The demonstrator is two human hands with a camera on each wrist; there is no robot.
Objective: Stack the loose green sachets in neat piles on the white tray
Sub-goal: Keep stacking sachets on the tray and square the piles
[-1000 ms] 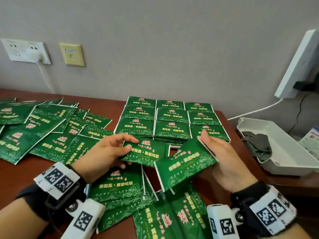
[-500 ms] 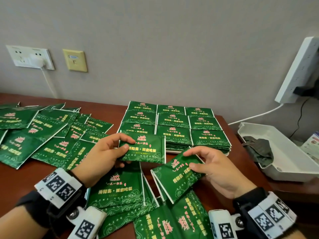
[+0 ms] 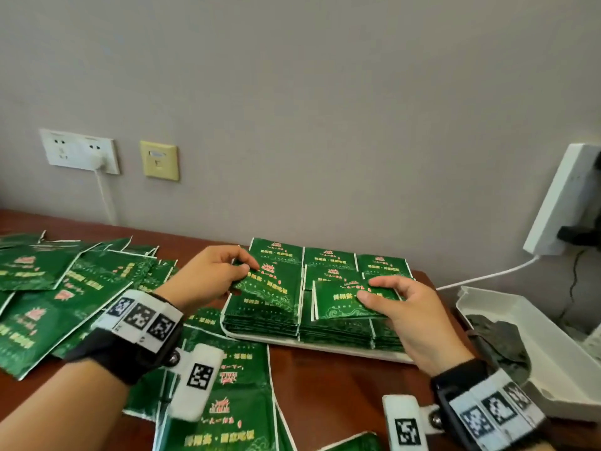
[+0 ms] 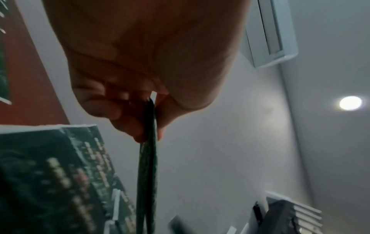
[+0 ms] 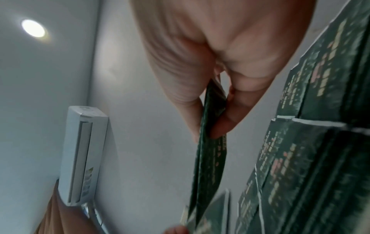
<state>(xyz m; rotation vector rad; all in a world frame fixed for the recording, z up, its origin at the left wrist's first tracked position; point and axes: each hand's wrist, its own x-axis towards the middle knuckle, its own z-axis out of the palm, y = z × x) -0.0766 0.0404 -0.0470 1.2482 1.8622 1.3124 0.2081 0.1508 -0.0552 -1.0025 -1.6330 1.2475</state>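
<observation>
Head view: each hand, left hand (image 3: pixel 208 275) and right hand (image 3: pixel 406 307), pinches a thin, limp, slick-looking sachet (image 3: pixel 273 288) by its edge above the white tray (image 3: pixel 325 348) near edge; corner grips suit.

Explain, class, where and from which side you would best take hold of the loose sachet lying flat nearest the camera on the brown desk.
Probably grip the sachet by its right long edge, coming from the right. It lies flat on the desk, too thin for a grip from above, and that white-trimmed edge has bare wood beside it. Its left side sits among other sachets. Pinch the edge thumb over fingers, as both hands pinch theirs.
</observation>
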